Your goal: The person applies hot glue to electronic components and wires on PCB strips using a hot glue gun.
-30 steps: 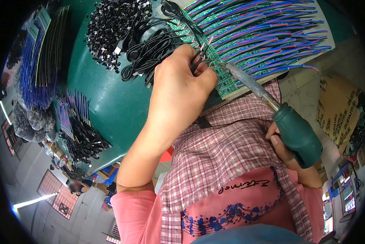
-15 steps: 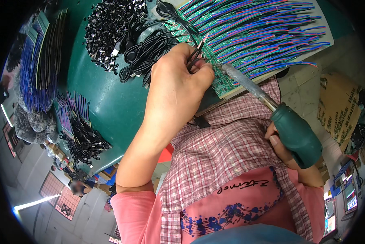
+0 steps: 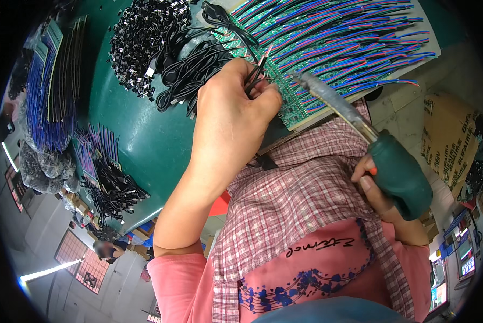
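At the left edge of the board (image 3: pixel 291 103), the left hand (image 3: pixel 232 110) pinched a cable (image 3: pixel 258 65); below its right, the right hand (image 3: pixel 375 189) gripped an iron (image 3: pixel 400 175) whose tip, slipping, might have scorched wires (image 3: pixel 381 83).

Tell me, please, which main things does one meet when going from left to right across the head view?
Stack of circuit boards with hanging blue wires, pile of small black connectors, left hand, green-handled soldering iron, brown carton.
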